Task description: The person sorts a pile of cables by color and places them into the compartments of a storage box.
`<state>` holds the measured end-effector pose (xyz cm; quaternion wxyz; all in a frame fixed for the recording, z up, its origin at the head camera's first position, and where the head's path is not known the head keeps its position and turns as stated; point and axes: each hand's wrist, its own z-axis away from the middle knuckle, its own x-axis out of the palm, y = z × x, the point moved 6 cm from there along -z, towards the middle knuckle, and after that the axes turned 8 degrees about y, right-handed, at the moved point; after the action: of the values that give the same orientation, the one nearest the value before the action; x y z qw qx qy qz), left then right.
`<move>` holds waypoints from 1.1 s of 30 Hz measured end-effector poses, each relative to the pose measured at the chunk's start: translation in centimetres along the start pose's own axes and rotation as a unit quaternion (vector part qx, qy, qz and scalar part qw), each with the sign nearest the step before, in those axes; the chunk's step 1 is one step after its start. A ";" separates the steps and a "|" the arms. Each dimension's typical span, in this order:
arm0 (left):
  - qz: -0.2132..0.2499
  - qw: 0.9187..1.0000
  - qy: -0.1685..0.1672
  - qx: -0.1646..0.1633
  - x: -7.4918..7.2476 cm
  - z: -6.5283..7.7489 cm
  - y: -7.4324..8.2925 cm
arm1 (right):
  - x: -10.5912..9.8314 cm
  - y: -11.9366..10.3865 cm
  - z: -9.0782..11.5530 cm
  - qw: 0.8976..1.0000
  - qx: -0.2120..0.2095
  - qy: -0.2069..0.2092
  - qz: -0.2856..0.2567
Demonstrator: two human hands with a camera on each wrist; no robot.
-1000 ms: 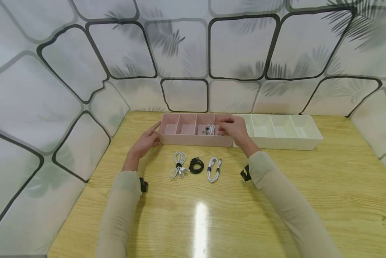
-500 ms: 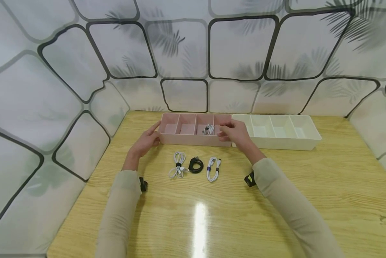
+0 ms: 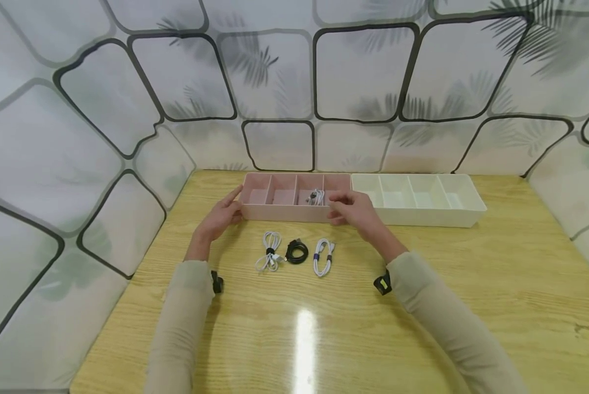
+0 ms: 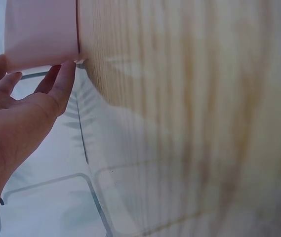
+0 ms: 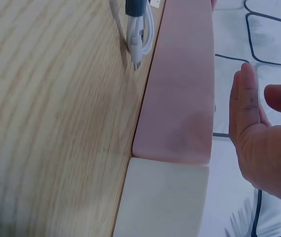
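A pink divided box stands on the table. My left hand touches its left end, and in the left wrist view its fingertips lie against the box's end wall. My right hand hovers over the front of the box's rightmost compartment. In the right wrist view its fingers are extended, the thumb is apart from them and nothing lies between. A bundled white cable lies in the third compartment from the left. In front of the box lie a white cable, a coiled black cable and another white cable.
A white divided box adjoins the pink box's right end. Behind both rises a patterned fabric wall, which also runs along the left side. The wooden table extends toward me.
My right hand has drawn back a little from inside the rightmost pink compartment toward the box's front edge. The left hand stays at the box's left end.
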<state>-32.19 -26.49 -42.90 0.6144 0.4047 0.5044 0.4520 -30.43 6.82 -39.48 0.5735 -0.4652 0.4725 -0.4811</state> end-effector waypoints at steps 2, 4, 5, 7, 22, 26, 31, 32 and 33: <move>-0.006 1.000 0.000 0.001 0.0 -0.1 -0.1 | 0.1 0.1 0.4 1.000 0.003 -0.006 -0.001; -0.011 1.000 0.002 0.002 0.0 -0.1 -0.1 | 0.2 0.2 0.7 1.000 0.005 -0.011 -0.002; -0.014 1.000 0.002 0.003 0.0 -0.1 -0.1 | 0.2 0.2 0.9 1.000 0.006 -0.013 -0.001; -0.016 1.000 0.001 0.005 0.0 0.0 0.0 | 0.1 0.3 1.1 1.000 0.007 -0.016 0.004; -0.015 0.999 0.019 0.046 0.0 -0.3 0.6 | -1.4 1.4 1.7 0.999 0.003 -0.026 0.022; -0.011 0.998 0.020 0.054 -0.1 -0.3 0.6 | -1.5 1.6 2.0 0.998 0.008 -0.038 0.040; -0.021 0.997 0.019 0.070 -0.2 -0.2 0.9 | -1.5 1.9 2.5 0.992 0.010 -0.068 0.106; -0.025 0.997 0.019 0.074 -0.2 -0.2 0.9 | -1.5 2.0 2.5 0.990 0.009 -0.075 0.119; -0.027 0.997 0.018 0.075 -0.3 -0.2 1.0 | -1.5 2.1 2.6 0.988 0.007 -0.084 0.129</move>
<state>-32.51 -26.47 -41.95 0.5849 0.4278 0.5588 0.4031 -27.78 8.77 -41.10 0.6716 -0.4349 0.4751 -0.3662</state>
